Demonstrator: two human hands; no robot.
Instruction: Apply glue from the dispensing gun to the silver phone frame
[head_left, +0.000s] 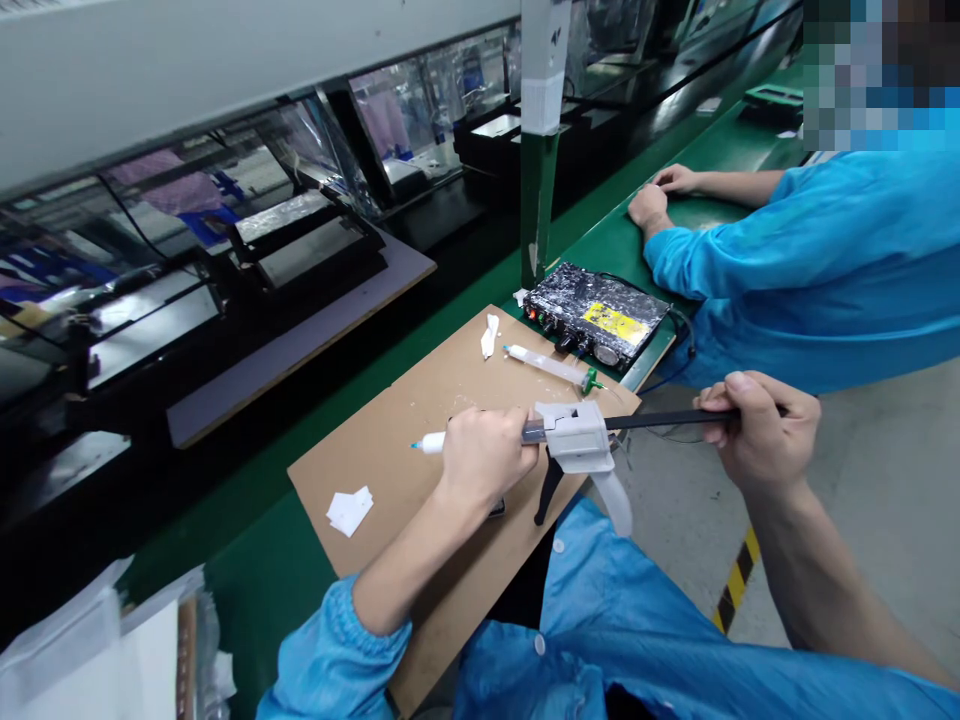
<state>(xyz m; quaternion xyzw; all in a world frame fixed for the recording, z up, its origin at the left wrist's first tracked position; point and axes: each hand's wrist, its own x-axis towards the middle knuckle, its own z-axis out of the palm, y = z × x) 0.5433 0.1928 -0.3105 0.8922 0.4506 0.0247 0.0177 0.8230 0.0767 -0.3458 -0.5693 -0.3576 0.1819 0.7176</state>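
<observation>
My left hand is wrapped round the cartridge at the front of a dispensing gun, and the blue-tipped white nozzle sticks out to the left of my fist. The gun's grey-white body, with its black trigger and pale handle hanging down, lies between my hands. A long black plunger rod runs out of its rear, and my right hand is closed on the rod's far end. Behind the gun a clear syringe with a blue tip and a green end lies on the brown board.
A speckled black control box with a yellow label stands behind the board. White paper scraps lie on the board. A green post rises beyond it. A co-worker's sleeve is at right. Plastic-wrapped sheets sit lower left.
</observation>
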